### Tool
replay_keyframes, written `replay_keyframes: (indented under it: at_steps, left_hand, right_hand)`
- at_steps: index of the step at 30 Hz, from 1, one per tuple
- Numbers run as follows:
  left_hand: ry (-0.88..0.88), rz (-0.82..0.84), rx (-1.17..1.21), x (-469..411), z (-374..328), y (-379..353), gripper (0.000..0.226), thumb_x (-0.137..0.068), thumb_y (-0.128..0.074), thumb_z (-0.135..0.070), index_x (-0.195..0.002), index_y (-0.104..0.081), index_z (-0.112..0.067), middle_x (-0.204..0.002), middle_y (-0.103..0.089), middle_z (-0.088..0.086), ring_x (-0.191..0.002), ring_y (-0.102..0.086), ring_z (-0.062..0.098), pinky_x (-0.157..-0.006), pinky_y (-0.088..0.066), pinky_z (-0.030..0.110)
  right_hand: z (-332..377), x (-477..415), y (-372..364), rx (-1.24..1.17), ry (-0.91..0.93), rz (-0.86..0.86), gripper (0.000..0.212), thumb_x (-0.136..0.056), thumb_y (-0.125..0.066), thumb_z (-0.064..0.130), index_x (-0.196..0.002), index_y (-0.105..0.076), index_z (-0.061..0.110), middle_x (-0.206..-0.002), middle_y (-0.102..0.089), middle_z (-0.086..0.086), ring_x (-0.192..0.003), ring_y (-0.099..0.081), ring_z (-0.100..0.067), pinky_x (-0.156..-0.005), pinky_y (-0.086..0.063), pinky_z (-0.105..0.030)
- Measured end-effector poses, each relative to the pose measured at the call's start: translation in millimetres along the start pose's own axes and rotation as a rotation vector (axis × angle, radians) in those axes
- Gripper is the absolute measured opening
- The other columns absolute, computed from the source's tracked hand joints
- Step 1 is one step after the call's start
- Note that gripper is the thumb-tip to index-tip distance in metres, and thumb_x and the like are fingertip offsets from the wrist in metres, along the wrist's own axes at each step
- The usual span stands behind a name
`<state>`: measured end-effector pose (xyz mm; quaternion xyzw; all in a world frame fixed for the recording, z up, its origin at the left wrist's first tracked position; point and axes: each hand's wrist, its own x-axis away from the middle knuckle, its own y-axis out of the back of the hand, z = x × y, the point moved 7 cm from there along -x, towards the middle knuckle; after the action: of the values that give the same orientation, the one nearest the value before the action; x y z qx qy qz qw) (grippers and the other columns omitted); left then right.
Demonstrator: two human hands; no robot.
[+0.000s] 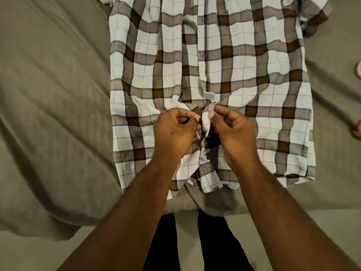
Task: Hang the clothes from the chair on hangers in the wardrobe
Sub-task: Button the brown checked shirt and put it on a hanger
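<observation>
A white and brown plaid shirt (244, 61) lies flat, front up, on a bed covered with a beige sheet (50, 94). Its hem points toward me. My left hand (173, 130) pinches the left edge of the button placket at a small button. My right hand (232, 128) pinches the right placket edge just beside it. The two hands meet at the shirt's centre line, low on the front. The buttons higher up look fastened. No hanger, chair or wardrobe is in view.
The bed's near edge runs across the lower part of the view, with pale floor (58, 255) and my dark trouser legs (214, 241) below it. A pink object (359, 69) shows at the right border.
</observation>
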<state>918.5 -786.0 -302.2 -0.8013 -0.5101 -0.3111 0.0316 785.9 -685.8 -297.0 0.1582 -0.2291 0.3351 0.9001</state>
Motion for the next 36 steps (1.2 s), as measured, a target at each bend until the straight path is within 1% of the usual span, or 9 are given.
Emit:
replay_keyframes:
  at_steps: [2,3,8,11,18,27,30,33,36]
  left_hand:
    - [-0.008,0.02,-0.006,-2,-1,1,0.008,-0.089,-0.075,-0.017,-0.096,-0.073,-0.014,-0.083,-0.076,0.002,-0.077,-0.075,0.017,-0.076,-0.064,0.042]
    - [-0.013,0.029,-0.005,-2,0,1,0.009,-0.088,-0.076,-0.017,-0.096,-0.074,-0.014,-0.084,-0.076,0.003,-0.079,-0.075,0.018,-0.077,-0.063,0.044]
    - [-0.074,0.094,-0.005,0,-7,2,0.005,-0.089,-0.075,-0.013,-0.092,-0.074,-0.016,-0.086,-0.076,0.005,-0.081,-0.075,0.018,-0.079,-0.063,0.043]
    - [-0.102,0.124,-0.015,2,-12,2,0.006,-0.088,-0.075,-0.01,-0.092,-0.074,-0.015,-0.085,-0.076,0.004,-0.08,-0.075,0.017,-0.08,-0.063,0.038]
    - [-0.119,0.154,-0.06,-4,-9,2,0.006,-0.088,-0.075,-0.01,-0.093,-0.074,-0.014,-0.085,-0.076,0.003,-0.081,-0.075,0.017,-0.081,-0.063,0.041]
    - [-0.088,0.18,-0.029,-4,-5,4,0.005,-0.09,-0.074,-0.01,-0.094,-0.073,-0.013,-0.083,-0.075,0.004,-0.075,-0.075,0.013,-0.073,-0.062,0.029]
    - [-0.096,0.213,-0.015,-6,-4,5,0.007,-0.091,-0.071,-0.006,-0.098,-0.071,-0.008,-0.087,-0.075,0.009,-0.076,-0.075,0.013,-0.072,-0.061,0.027]
    - [-0.099,0.257,-0.009,-6,-2,3,0.01,-0.093,-0.068,-0.004,-0.102,-0.069,-0.001,-0.088,-0.074,0.013,-0.078,-0.074,0.016,-0.075,-0.062,0.029]
    - [-0.093,0.255,0.005,-6,0,1,0.008,-0.095,-0.066,-0.005,-0.102,-0.069,-0.003,-0.086,-0.074,0.009,-0.079,-0.074,0.018,-0.078,-0.063,0.033]
  right_hand:
    - [-2,0,1,0.056,0.004,0.041,0.022,-0.092,-0.074,0.02,-0.113,-0.074,0.016,-0.095,-0.079,0.003,-0.086,-0.076,-0.016,-0.076,-0.063,-0.038]
    - [-2,1,2,0.106,0.022,0.046,0.022,-0.091,-0.075,0.02,-0.112,-0.075,0.016,-0.094,-0.079,0.003,-0.086,-0.076,-0.016,-0.077,-0.064,-0.04]
    - [8,2,5,0.424,0.233,-0.003,0.016,-0.089,-0.077,0.02,-0.105,-0.079,0.019,-0.089,-0.075,0.012,-0.081,-0.071,-0.002,-0.073,-0.057,-0.015]
    - [9,3,1,0.49,0.29,-0.004,0.017,-0.089,-0.075,0.018,-0.106,-0.079,0.019,-0.092,-0.073,0.011,-0.081,-0.068,0.0,-0.07,-0.051,-0.007]
    - [7,3,2,0.418,0.292,0.029,0.019,-0.089,-0.075,0.013,-0.106,-0.079,0.019,-0.09,-0.074,0.006,-0.079,-0.069,-0.007,-0.068,-0.054,-0.013]
    - [7,5,0,0.428,0.366,0.083,0.02,-0.094,-0.071,0.018,-0.112,-0.078,0.017,-0.097,-0.075,0.008,-0.087,-0.069,-0.005,-0.074,-0.054,-0.013]
    - [6,0,1,0.351,0.337,0.124,0.017,-0.097,-0.067,0.021,-0.108,-0.079,0.017,-0.095,-0.076,0.008,-0.087,-0.07,-0.004,-0.076,-0.054,-0.017]
    - [4,-7,1,0.29,0.287,0.183,0.011,-0.092,-0.074,0.019,-0.101,-0.079,0.018,-0.093,-0.077,0.007,-0.087,-0.073,-0.009,-0.078,-0.059,-0.026]
    - [4,-9,-2,0.275,0.274,0.197,0.009,-0.087,-0.079,0.018,-0.096,-0.078,0.02,-0.087,-0.077,0.006,-0.081,-0.073,-0.008,-0.073,-0.058,-0.021]
